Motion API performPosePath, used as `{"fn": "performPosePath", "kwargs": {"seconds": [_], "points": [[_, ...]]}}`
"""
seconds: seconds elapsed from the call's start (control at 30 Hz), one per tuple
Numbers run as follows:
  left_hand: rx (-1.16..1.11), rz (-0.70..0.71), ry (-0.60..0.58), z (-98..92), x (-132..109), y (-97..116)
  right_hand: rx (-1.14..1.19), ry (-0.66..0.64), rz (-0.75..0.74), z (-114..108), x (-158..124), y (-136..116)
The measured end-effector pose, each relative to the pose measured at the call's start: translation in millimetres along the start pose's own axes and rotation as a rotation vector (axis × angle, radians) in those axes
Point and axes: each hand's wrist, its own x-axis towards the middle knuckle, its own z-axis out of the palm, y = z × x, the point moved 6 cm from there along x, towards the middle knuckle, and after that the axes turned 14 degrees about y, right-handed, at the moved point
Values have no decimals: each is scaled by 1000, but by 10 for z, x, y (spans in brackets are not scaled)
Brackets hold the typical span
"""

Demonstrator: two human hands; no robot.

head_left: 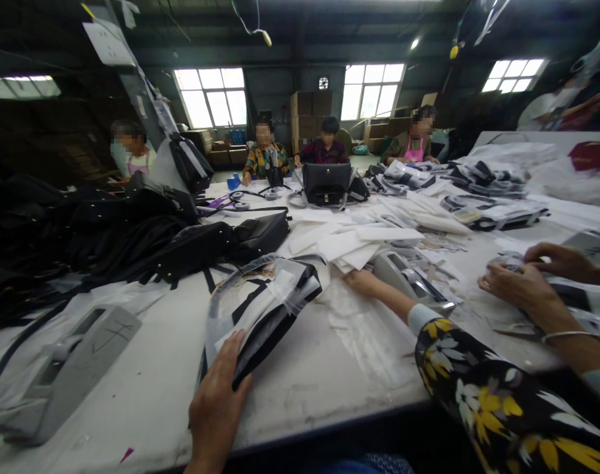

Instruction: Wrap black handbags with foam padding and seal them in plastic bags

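My left hand (pixel 215 401) lies flat, fingers stretched out, on the near end of a black bag piece in a clear plastic sleeve (pixel 270 303) at the table's front. My right hand (pixel 359 280), on an arm in a dark floral sleeve, reaches forward to the edge of a stack of white paper sheets (pixel 352 249). Its fingertips touch the sheets and are partly hidden by them. A grey tape dispenser (pixel 408 280) sits just right of that hand.
Another grey tape dispenser (pixel 70 368) stands front left. Black handbags (pixel 146 243) are heaped on the left, and one upright bag (pixel 326 182) stands mid-table. A co-worker's two hands (pixel 521 286) work at the right. Several people sit at the far end. Wrapped pieces (pixel 482 197) cover the right side.
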Motion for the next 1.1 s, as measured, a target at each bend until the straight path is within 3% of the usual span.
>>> {"fn": "performPosePath", "kwargs": {"seconds": [0.2, 0.47, 0.6, 0.83, 0.93, 1.03, 1.1], "points": [[-12, 23, -10, 23, 0, 15, 75, 62, -99, -380, -695, -232], [-18, -10, -15, -22, 46, 45, 109, 8, -257, -308, -1145, -812], [-17, 0, -13, -22, 45, 55, 197, -139, -438, -323, -1561, -1268], [-25, 8, -18, -8, 26, 45, 361, -301, -406, -436, -1746, -1534], [-23, 3, -12, -21, 20, 30, 474, -283, -271, -453, -1634, -1415], [-34, 37, -9, -24, 18, 52, 438, -112, -44, -475, -1380, -1035], [-36, 54, -7, -16, 24, 70, 392, -62, 5, -450, -1224, -801]]}}
